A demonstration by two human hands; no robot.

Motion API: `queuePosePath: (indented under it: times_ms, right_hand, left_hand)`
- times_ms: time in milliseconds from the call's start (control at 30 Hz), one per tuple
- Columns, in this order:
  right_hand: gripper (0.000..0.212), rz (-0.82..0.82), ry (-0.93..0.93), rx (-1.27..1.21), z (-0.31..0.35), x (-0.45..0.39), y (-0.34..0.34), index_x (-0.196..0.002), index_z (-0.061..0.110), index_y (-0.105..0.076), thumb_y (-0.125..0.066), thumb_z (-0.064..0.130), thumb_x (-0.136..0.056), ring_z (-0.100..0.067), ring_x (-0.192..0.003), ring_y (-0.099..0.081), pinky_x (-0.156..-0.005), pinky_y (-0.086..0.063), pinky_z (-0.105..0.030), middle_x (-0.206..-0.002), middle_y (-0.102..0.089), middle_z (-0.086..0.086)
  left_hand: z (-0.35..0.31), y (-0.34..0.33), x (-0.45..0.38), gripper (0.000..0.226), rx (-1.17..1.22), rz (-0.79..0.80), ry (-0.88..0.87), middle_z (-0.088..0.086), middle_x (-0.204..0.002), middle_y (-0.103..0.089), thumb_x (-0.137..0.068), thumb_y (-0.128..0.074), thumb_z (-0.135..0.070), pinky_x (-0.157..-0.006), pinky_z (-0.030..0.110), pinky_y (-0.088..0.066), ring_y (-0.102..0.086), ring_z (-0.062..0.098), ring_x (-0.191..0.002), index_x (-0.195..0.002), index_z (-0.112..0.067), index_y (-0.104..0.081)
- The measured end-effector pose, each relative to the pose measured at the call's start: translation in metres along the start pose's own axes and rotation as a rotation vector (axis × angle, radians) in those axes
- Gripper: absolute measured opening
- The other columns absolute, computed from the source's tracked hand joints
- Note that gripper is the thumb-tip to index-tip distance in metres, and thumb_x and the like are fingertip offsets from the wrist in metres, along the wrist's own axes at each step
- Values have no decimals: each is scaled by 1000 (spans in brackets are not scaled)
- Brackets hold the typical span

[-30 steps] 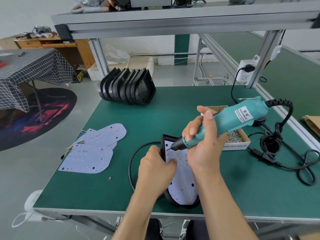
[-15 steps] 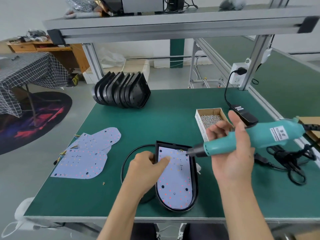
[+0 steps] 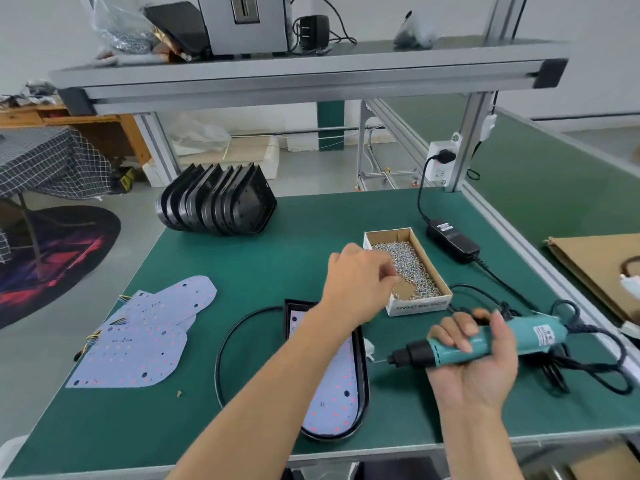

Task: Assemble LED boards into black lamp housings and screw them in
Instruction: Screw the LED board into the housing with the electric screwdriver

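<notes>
Partly, left hand [image 3: 360, 275] hides its fingertips over the screw box [image 3: 429, 308].

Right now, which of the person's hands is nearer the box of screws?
Left. The left hand reaches over the box of screws, at its near-left edge; the right hand grips the screwdriver nearer the person.

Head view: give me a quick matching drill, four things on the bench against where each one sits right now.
1 electric screwdriver
2 screw box
3 stacked empty housings
4 loose LED boards

A far left of the mat
B near left of the mat
C held in the right hand
D under the left hand's fingers

Pairs: 1-C, 2-D, 3-A, 4-B
</notes>
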State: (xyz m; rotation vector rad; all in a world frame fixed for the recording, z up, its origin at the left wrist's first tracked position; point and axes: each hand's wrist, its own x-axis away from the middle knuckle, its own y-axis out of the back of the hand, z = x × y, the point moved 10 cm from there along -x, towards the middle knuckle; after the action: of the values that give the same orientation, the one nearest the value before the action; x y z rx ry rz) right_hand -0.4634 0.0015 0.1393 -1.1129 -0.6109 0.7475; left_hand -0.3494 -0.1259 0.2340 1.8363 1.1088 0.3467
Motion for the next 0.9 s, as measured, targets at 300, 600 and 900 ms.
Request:
queuePosePath:
  times_ms: [300, 600, 900]
  right_hand:
    - [11, -87, -31, -83, -4, -5, 12, -80, 20, -62, -68, 28, -85, -5, -47, -38, -49, -41, -19, -64, -45, 8]
    - [10, -96, -43, -70, -6, -6, 16, -82, 20, -60, -67, 26, -86, -6, -47, -38, -49, -43, -20, -64, -44, 7]
    - [12, -83, -37, -40, -5, -6, 16, -82, 21, -59, -68, 28, -85, -5, -48, -37, -50, -42, -20, -65, -45, 8]
  left_hand:
    - [-4, -76, -68, 20, -543, 208, 45, 2, -87, -60, -85, -71, -23, -95, 43, -34, -50, 25, -110, -80, -21, -52]
    - [-3, -93, -80, 32, -619, 187, 14, 5, -97, -69, -81, -75, -28, -104, 47, -31, -56, 26, -106, -77, -21, -44]
    - [-5, -24, -35, 7, 186, 47, 9, -10, -92, -73, -94, -64, -21, -82, 26, -51, -66, 10, -91, -93, -23, -71]
